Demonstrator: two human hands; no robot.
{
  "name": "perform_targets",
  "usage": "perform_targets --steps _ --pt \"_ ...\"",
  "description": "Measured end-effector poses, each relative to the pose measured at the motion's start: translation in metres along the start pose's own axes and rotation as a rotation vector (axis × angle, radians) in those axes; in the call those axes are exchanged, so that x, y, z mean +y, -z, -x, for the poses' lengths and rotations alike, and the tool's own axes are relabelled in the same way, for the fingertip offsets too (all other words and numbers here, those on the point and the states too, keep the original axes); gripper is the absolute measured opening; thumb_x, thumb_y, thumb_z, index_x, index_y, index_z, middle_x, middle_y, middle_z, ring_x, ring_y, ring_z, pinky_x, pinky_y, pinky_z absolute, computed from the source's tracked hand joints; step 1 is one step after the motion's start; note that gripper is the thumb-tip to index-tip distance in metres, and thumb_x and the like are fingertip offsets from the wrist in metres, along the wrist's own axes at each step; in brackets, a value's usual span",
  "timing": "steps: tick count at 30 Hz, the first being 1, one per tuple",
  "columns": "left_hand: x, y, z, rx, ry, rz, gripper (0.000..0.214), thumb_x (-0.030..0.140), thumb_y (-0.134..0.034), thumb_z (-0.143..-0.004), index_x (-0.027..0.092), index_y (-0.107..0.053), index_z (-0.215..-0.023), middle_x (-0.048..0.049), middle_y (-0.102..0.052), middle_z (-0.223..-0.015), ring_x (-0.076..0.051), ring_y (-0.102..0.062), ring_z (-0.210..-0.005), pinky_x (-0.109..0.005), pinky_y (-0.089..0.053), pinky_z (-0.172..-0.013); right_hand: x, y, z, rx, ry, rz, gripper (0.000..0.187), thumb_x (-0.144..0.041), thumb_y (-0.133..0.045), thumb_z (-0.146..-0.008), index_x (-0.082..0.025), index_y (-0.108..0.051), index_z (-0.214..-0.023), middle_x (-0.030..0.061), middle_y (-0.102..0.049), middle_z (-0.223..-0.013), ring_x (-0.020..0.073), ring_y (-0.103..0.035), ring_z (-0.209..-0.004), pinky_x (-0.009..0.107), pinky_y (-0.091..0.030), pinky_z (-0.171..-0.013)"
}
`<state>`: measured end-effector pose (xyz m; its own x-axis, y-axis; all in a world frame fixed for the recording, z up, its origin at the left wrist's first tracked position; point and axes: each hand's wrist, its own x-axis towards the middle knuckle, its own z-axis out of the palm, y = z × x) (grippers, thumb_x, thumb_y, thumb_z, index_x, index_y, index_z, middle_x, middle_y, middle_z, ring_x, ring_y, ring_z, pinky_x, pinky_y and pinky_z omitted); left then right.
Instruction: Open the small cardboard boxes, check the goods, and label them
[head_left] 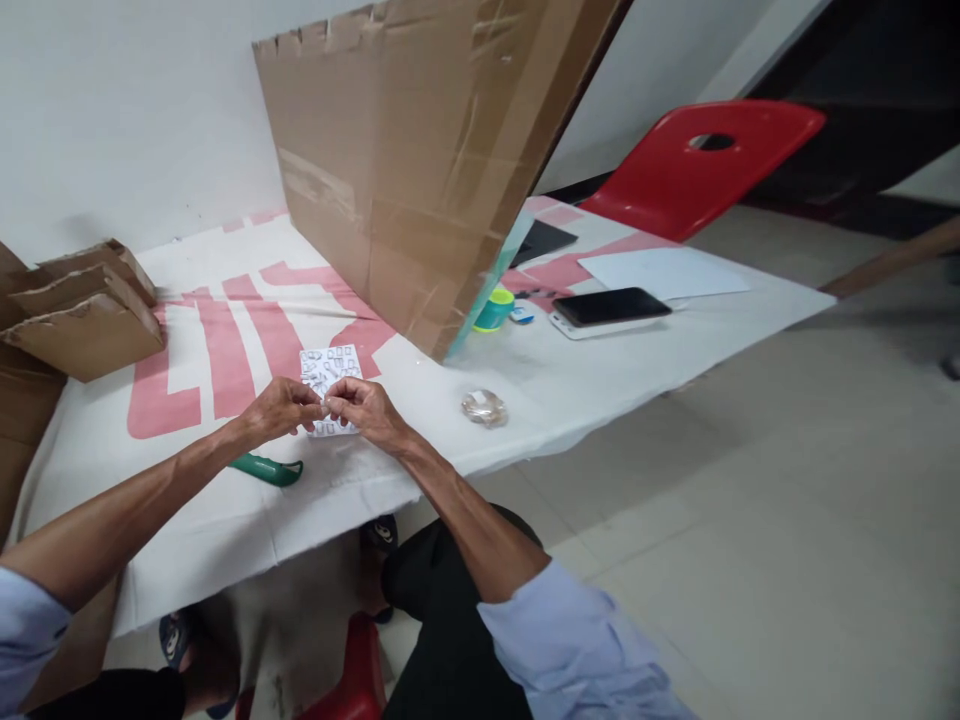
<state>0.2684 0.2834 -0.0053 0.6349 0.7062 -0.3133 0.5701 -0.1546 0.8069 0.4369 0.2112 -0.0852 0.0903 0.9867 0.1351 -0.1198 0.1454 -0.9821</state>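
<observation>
My left hand (pixel 281 408) and my right hand (pixel 365 408) meet over a small white sheet (pixel 341 362) printed with rows of dark outlined shapes. Fingertips of both hands are pinched close together, and whatever lies between them is too small to make out. The sheet rests on the cloth-covered table, partly hidden by my fingers. Below my left wrist lies a green handle (pixel 268 469), its far end covered by my forearm. To the right of my right hand is a roll of clear tape (pixel 484 408), flat on the cloth.
A tall cardboard panel (pixel 405 170) stands across the table. Cut cardboard pieces (pixel 97 320) are at the left. Beyond the panel are a yellow-and-teal roll (pixel 495 310), a black phone (pixel 611 306) and white paper (pixel 667 272). A red chair (pixel 705 165) stands behind; another person's arm (pixel 892 258) reaches the table's right corner.
</observation>
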Motion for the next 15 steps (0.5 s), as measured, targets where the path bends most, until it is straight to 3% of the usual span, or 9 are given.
perform_targets --steps 6,9,12,15 --pt "0.002 -0.002 -0.001 -0.025 -0.060 -0.054 0.019 0.034 -0.076 -0.072 0.015 -0.077 -0.068 -0.0035 -0.069 -0.060 -0.013 -0.061 -0.055 -0.021 -0.043 -0.048 -0.003 0.010 0.005 -0.101 -0.159 -0.078 0.039 -0.050 -0.085 -0.074 -0.018 -0.073 -0.095 0.0023 -0.073 -0.082 0.0139 -0.064 -0.068 0.027 -0.052 -0.061" --pt "0.000 -0.004 -0.005 -0.038 -0.121 -0.070 0.020 0.034 -0.078 -0.073 0.015 -0.077 -0.066 -0.0040 -0.070 -0.059 -0.012 -0.059 -0.054 -0.021 -0.042 -0.048 -0.007 0.016 0.008 -0.118 -0.173 -0.063 0.034 -0.048 -0.083 -0.072 -0.019 -0.074 -0.086 -0.0001 -0.071 -0.075 0.0124 -0.061 -0.065 0.027 -0.051 -0.064" --pt "-0.001 -0.005 -0.013 -0.033 -0.131 -0.041 0.023 0.037 -0.082 -0.073 0.015 -0.079 -0.068 -0.0042 -0.069 -0.058 -0.013 -0.060 -0.053 -0.022 -0.042 -0.048 -0.007 0.025 0.005 -0.069 -0.118 -0.024 0.028 -0.046 -0.080 -0.073 -0.020 -0.071 -0.081 -0.0014 -0.068 -0.071 0.0128 -0.058 -0.065 0.028 -0.051 -0.065" --pt "-0.001 0.000 -0.024 0.033 -0.134 0.001 0.022 0.036 -0.086 -0.070 0.014 -0.081 -0.074 -0.0047 -0.070 -0.060 -0.014 -0.063 -0.056 -0.022 -0.043 -0.047 -0.003 0.039 -0.003 0.107 -0.007 0.101 0.023 -0.044 -0.074 -0.077 -0.021 -0.070 -0.081 -0.0010 -0.067 -0.072 0.0146 -0.058 -0.066 0.030 -0.050 -0.068"
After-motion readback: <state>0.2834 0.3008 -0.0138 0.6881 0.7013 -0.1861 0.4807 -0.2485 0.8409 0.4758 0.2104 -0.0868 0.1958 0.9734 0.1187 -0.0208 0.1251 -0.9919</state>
